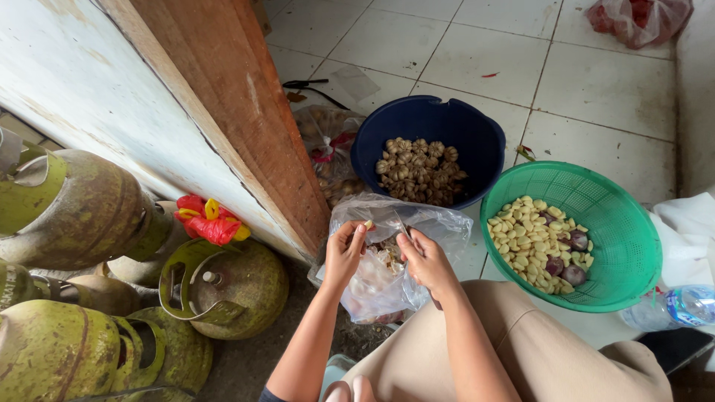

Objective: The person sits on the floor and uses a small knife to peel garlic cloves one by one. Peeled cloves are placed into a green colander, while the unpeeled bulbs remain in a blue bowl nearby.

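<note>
Garlic clove pinched at fingertips of left hand, above clear plastic bag; right hand closed on small blade, just beside. Blue bucket behind bag, green basket to right, red-filled clear bag far corner.

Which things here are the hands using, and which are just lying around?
In use: left hand pinching a garlic clove; right hand; clear plastic bag; green basket of peeled cloves; blue bowl.

Lying about: green gas cylinders; water bottle; red bag.
</note>
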